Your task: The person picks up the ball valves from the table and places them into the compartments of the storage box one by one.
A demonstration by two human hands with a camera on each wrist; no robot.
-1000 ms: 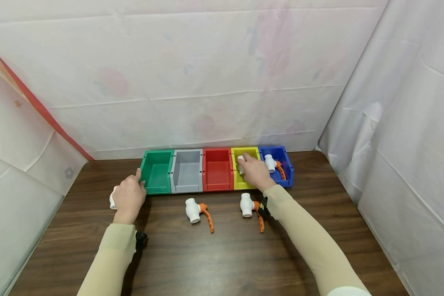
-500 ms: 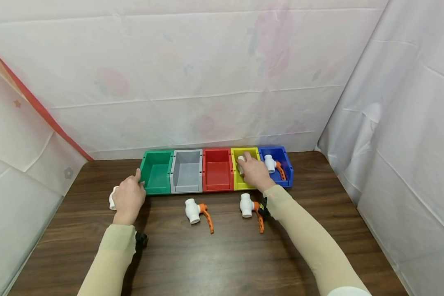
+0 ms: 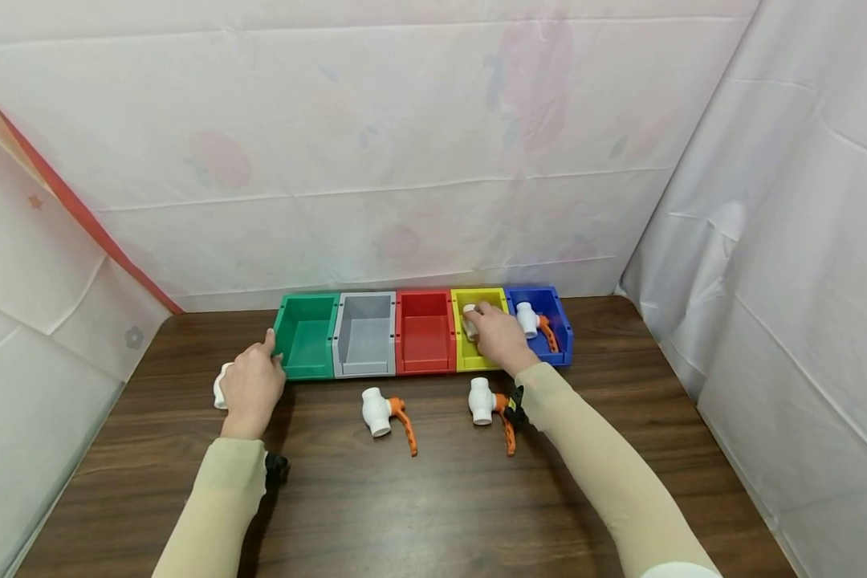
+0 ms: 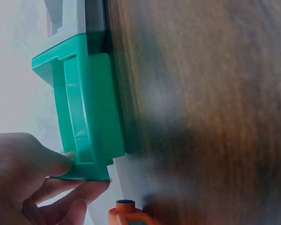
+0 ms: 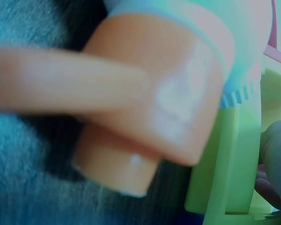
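Note:
My left hand (image 3: 253,387) grips the left side wall of the green bin (image 4: 98,108), thumb inside and fingers outside. In the yellow bin (image 3: 480,364), my right hand (image 3: 502,335) holds a white ball valve (image 3: 470,323) by its body; the hand hides the rest of it. Below the right wrist lies another ball valve (image 3: 481,401) with an orange lever, large and blurred in the right wrist view. One more ball valve (image 3: 376,413) rests on the table left of it. Beside my left hand, a white fitting (image 3: 221,387) is partly covered; an orange handle (image 4: 126,213) shows in the left wrist view.
The grey bin (image 3: 364,333) and red bin (image 3: 425,331) stand between the green and yellow ones. At the right end, the blue bin (image 3: 564,337) contains a ball valve (image 3: 527,319). White curtains (image 3: 433,144) surround the back and sides of the wooden table (image 3: 433,514).
The fingers of my right hand have shifted slightly at the valve in the yellow bin. My left hand and the bins stay where they were.

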